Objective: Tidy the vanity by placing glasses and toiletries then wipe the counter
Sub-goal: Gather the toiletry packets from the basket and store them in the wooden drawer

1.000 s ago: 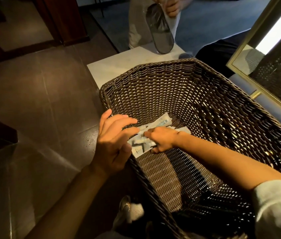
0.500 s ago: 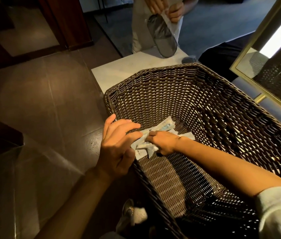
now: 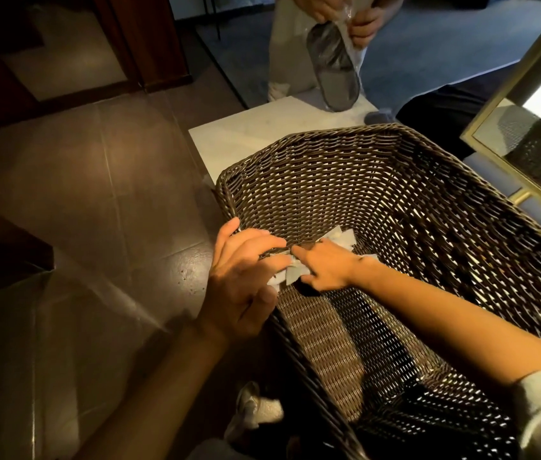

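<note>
A large dark brown wicker basket (image 3: 412, 207) fills the middle and right of the view. White toiletry packets (image 3: 340, 239) lie inside it against its left wall. My right hand (image 3: 324, 268) is inside the basket, fingers closed on the packets. My left hand (image 3: 241, 280) rests on the basket's left rim, fingers curled over the edge and touching the packets. Most of the packets are hidden under both hands.
The basket stands on a white marble counter (image 3: 249, 134). Another person at the far end holds a grey slipper (image 3: 334, 71) in clear wrap. A gold-framed mirror (image 3: 528, 104) stands to the right. Brown floor tiles (image 3: 79, 210) lie to the left.
The packets have been gathered and crumpled into a smaller bunch between my hands. My left hand has closed further over the rim. The view has shifted slightly.
</note>
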A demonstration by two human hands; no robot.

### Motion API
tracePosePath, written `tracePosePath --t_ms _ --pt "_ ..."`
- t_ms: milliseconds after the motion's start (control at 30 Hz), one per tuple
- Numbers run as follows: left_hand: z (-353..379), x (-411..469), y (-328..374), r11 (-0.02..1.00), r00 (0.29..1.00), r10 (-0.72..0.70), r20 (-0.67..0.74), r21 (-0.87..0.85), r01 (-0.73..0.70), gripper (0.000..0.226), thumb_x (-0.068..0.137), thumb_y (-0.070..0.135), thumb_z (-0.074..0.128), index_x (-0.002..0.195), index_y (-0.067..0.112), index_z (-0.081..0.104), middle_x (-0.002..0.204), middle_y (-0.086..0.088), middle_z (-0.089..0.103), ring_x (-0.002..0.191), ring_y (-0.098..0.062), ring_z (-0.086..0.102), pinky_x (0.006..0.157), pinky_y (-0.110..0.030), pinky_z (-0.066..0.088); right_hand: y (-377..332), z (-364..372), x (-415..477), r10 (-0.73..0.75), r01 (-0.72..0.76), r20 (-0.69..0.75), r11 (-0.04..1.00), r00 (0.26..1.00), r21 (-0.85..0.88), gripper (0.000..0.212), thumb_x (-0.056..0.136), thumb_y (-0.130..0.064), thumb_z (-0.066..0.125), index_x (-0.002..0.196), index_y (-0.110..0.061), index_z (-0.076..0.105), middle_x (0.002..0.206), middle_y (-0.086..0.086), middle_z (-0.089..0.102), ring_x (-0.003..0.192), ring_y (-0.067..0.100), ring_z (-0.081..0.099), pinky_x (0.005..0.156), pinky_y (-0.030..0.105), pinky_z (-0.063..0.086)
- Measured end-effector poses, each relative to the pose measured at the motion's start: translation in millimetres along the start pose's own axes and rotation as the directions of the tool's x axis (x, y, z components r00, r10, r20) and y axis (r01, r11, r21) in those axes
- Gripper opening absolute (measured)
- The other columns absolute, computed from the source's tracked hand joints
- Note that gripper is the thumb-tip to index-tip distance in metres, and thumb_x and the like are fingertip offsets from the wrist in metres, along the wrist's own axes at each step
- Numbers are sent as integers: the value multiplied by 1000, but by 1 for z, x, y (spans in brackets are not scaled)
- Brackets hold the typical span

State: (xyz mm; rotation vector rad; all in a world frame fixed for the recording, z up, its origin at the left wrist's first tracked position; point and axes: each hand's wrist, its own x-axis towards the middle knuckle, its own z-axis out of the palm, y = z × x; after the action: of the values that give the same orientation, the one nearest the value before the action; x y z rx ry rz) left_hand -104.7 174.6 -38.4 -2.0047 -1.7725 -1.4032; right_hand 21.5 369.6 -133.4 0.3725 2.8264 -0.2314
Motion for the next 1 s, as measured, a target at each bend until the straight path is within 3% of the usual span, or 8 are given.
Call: tracePosePath --t_ms 133,300,433,500,600,667,867,1000 --pt "0 0 0 1000 1000 9 -3 1 -9 61 105 51 13 106 17 64 121 -3 62 118 -23 57 121 -50 19 1 -2 8 54 -52 67 998 996 -32 59 79 -45 73 124 -19 44 93 5 62 81 23 62 73 39 56" --pt "1 0 -2 1000 1000 7 4 7 -7 62 105 51 12 106 16 64 122 -3 62 120 -22 56 121 -51 19 2 10 14 162 -160 75 987 984 -33 40 85 -33 71 120 -17 58 97 3 64 90 21 66 80 32 57" --pt "4 -2 -6 1000 1000 18 1 3 -18 61 105 50 12 111 19 64 124 -3 62 123 -20 55 121 -52 19 8 12 2 123 -118 38 988 992 -98 39 79 -33 74 113 -16 67 121 8 56 109 26 58 93 39 53" --pt "6 -4 -9 1000 1000 26 -8 4 -26 61 105 50 12 112 19 65 124 -2 62 125 -17 54 121 -52 19 10 11 -2 112 -104 54 985 992 -135 44 77 -41 74 112 -16 65 122 8 54 110 26 55 97 42 49" --pt "12 -6 -13 999 999 27 -47 21 -26 64 105 51 11 108 19 66 123 -1 62 129 -9 49 121 -51 21 14 3 -2 141 -138 70 989 988 -47 51 81 -45 69 121 -17 55 97 2 57 85 21 57 80 34 51" --pt "14 -7 -16 999 998 38 -46 15 -37 65 105 50 11 107 18 67 123 0 62 131 -7 47 121 -51 20 20 -4 4 167 -166 68 986 984 -20 56 84 -39 66 131 -17 46 96 5 61 83 25 60 72 35 50" --pt "12 -7 -19 998 997 61 -42 15 -61 64 105 51 13 107 18 68 123 0 62 130 -9 48 120 -52 21 19 -5 18 230 -233 86 972 969 20 40 83 -33 69 117 -19 56 100 8 67 92 29 65 74 35 51" --pt "8 -6 -14 998 998 66 -20 7 -66 59 105 48 17 111 17 67 121 -6 66 125 -21 55 120 -53 20 11 5 20 259 -267 139 963 956 45 38 80 -31 75 110 -12 64 110 10 64 101 30 65 82 35 53"
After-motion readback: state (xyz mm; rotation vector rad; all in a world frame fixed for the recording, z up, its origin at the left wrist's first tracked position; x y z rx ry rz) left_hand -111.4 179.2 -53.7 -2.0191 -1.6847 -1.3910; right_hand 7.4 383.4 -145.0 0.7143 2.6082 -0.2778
